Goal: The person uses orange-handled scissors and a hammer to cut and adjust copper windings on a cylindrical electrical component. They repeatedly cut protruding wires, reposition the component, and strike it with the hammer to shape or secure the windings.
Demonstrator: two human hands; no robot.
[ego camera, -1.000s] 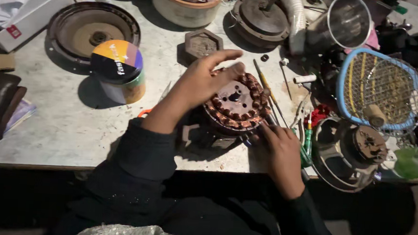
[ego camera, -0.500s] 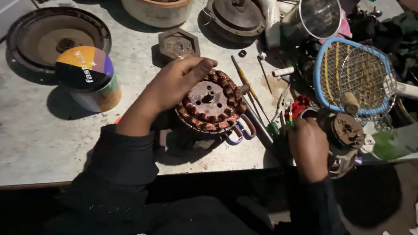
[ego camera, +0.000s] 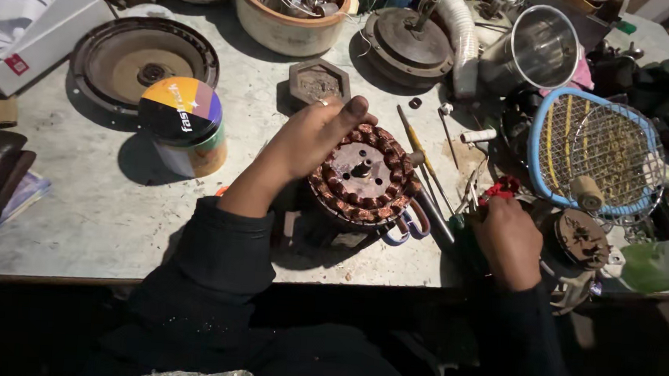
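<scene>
Motor core: a round copper-wound motor core (ego camera: 364,174) sat at the bench (ego camera: 77,219) centre, flat face and hub pointing up at the camera
Left hand (ego camera: 310,136): fingers lay spread over the core's rim at 10 o'clock, pressing, not clasped
Right hand (ego camera: 508,239): at 3 o'clock, closed on a red-handled tool (ego camera: 497,190)
Hidden: the tool's tip and the core's base
Nearby: scissors (ego camera: 410,220) under the core at 4 o'clock
</scene>
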